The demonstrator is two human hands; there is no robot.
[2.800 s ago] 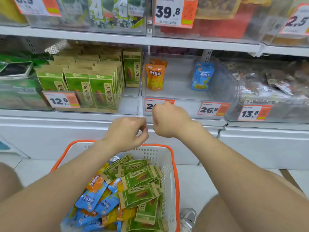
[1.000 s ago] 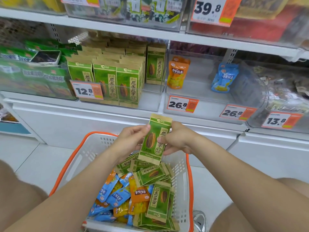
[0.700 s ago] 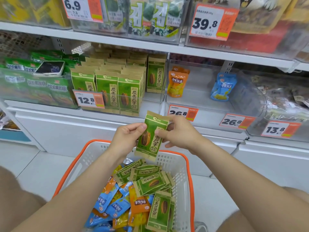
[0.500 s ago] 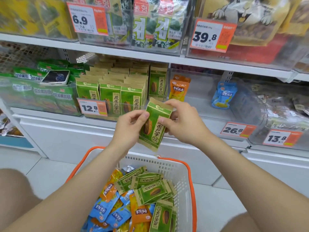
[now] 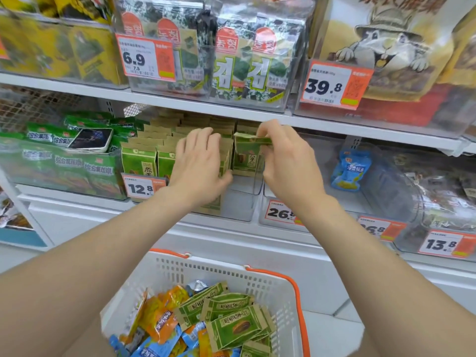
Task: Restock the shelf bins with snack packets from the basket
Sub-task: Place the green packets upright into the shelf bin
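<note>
Sunflower-seed packet [image 5: 247,161] was printed green, edged in kraft tan, with a brown striped seed pictured. The same scheme was seen on the binned packets [image 5: 139,161]. Basket [image 5: 231,274] was moulded white, walls slotted, rim trimmed orange. Inside, green-tan packets [image 5: 237,328], orange packets [image 5: 164,323] and blue packets [image 5: 152,353] were mixed. Price tags [image 5: 140,188] were printed white with black digits and an orange panel. Blue pouch [image 5: 350,171] was marked yellow at the bottom. Seaweed packs [image 5: 247,60] were mottled green-black with red labels.
</note>
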